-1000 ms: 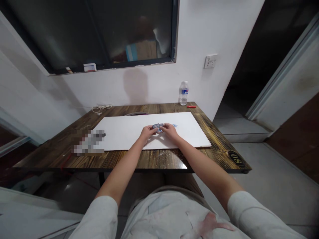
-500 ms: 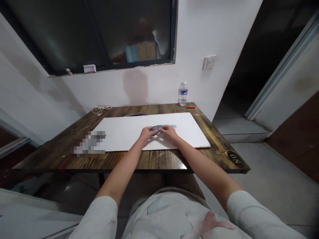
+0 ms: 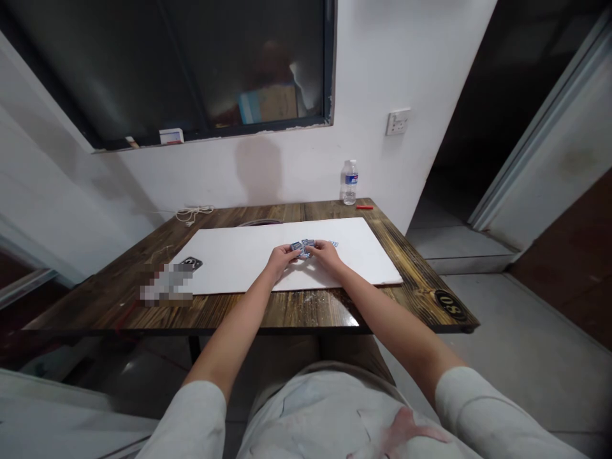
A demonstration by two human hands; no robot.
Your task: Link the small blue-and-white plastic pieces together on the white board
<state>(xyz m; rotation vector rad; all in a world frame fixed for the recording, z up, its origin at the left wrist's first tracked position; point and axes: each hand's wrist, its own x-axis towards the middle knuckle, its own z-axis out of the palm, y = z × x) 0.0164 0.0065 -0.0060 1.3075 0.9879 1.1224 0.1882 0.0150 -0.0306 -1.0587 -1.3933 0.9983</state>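
Two-hand grip (image 3: pixel 283 260) on packets (image 3: pixel 302 248), perhaps; water bottle (image 3: pixel 350 183)

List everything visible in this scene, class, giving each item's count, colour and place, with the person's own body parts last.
wooden table: one, dark brown, under the board
white board: one, white, lying on the table
phone: one, black, partly blurred, at the board's left end
plastic water bottle: one, clear with blue label, at the table's far edge
red stick: one, red, beside the bottle
coiled cable: one, white, at the far edge
wall socket: one, white, on the wall
small blue-and-white pieces: several, between the hands
left hand: one, holding the pieces
right hand: one, holding the pieces
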